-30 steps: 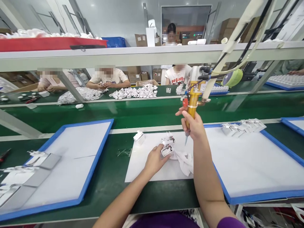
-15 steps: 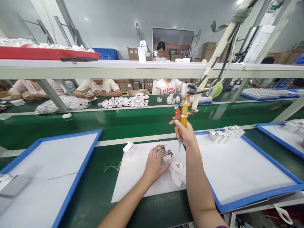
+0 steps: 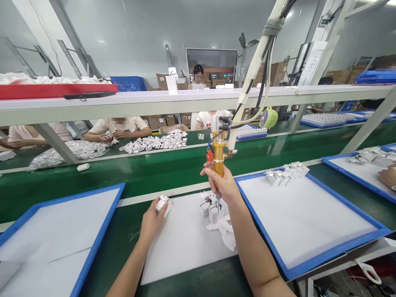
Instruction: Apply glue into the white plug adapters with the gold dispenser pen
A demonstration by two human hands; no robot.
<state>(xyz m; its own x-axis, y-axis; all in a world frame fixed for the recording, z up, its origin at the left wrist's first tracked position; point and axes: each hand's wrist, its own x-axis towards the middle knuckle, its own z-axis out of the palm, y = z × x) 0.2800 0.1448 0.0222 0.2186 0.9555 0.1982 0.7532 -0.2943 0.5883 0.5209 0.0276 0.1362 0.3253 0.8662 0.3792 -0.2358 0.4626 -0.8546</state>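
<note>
My right hand (image 3: 223, 181) is wrapped round a yellow glue dispenser (image 3: 219, 154) hung from a jointed arm. Its thin tip points down at two small white housings (image 3: 215, 213) with metal parts in their tops; whether the tip touches one I cannot tell. A crumpled white cloth (image 3: 227, 233) lies just in front of them. At the back left of the white sheet (image 3: 176, 247), my left hand (image 3: 153, 220) closes its fingers round a white box-shaped piece (image 3: 162, 202).
Blue-edged trays stand on both sides; the right tray (image 3: 309, 222) holds several white pieces at its back. A green conveyor belt (image 3: 173, 165) runs behind the sheet, under a shelf (image 3: 192, 97). People work across the belt, and another person's hand (image 3: 388, 177) shows at far right.
My left hand has left the two housings and moved left to the white box-shaped piece. My right hand has brought the dispenser's tip left and down over the housings.
</note>
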